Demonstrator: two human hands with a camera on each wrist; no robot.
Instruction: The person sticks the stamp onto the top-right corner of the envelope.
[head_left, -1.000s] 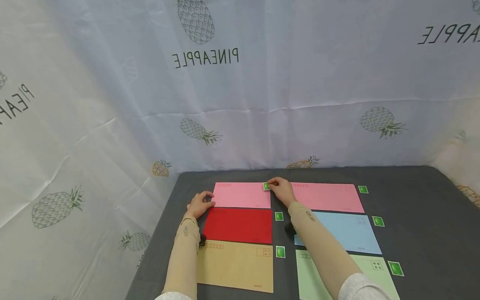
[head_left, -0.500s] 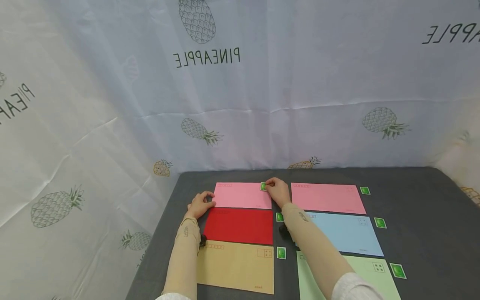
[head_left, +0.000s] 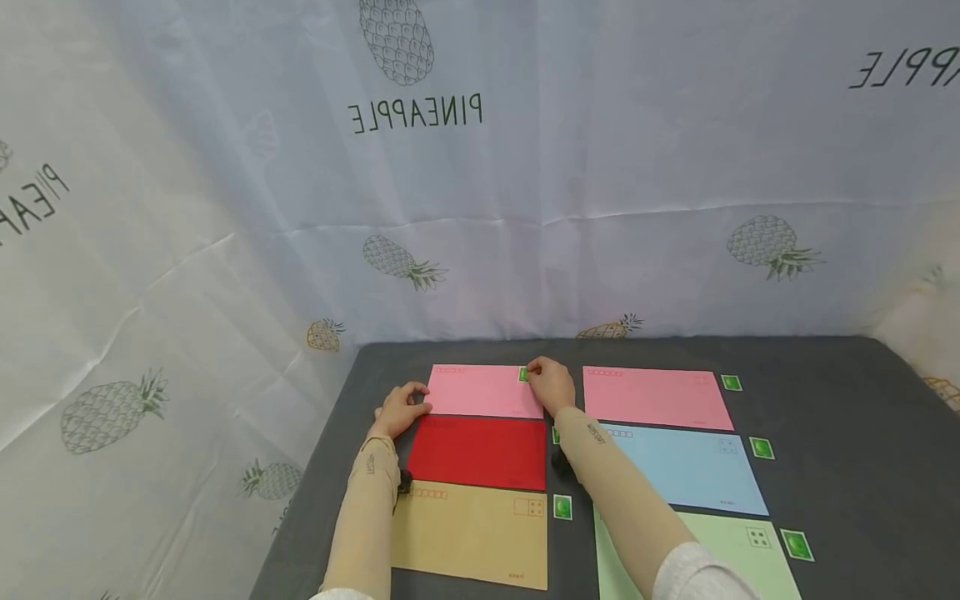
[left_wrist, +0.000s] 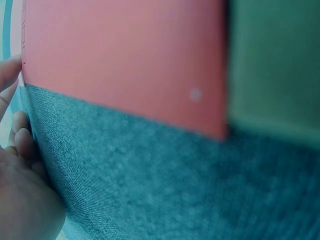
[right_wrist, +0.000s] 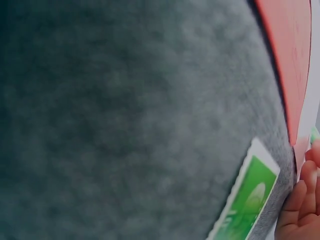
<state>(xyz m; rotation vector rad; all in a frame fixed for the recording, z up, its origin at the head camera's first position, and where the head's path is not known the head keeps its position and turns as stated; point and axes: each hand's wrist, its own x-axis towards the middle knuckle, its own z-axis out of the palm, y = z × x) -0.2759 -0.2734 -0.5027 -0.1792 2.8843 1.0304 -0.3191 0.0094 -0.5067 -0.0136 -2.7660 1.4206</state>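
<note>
At the far left of the table lies a pink envelope (head_left: pixel 480 390). My left hand (head_left: pixel 397 408) rests at its left edge, the thumb and forefinger spread and touching the paper. In the left wrist view that hand's fingers show only at the left border, by the envelope's printed boxes. My right hand (head_left: pixel 552 386) pinches a small green stamp (head_left: pixel 522 374) over the envelope's upper right corner; part of the stamp is hidden by the fingers. Another stamp (right_wrist: pixel 245 200), with a white perforated border, lies on the dark cloth below the right hand.
Toward me follow a red envelope (head_left: pixel 480 452) and a tan one (head_left: pixel 472 533). The right column holds a second pink envelope (head_left: pixel 652 398), a blue one (head_left: pixel 697 471) and a light green one (head_left: pixel 720 550), partly under my right forearm. Green stamps lie beside them, such as one stamp (head_left: pixel 731 382).
My right hand has moved a little left with the stamp, from the pink envelope's right edge onto its upper right corner. The left hand stays at the left edge.
</note>
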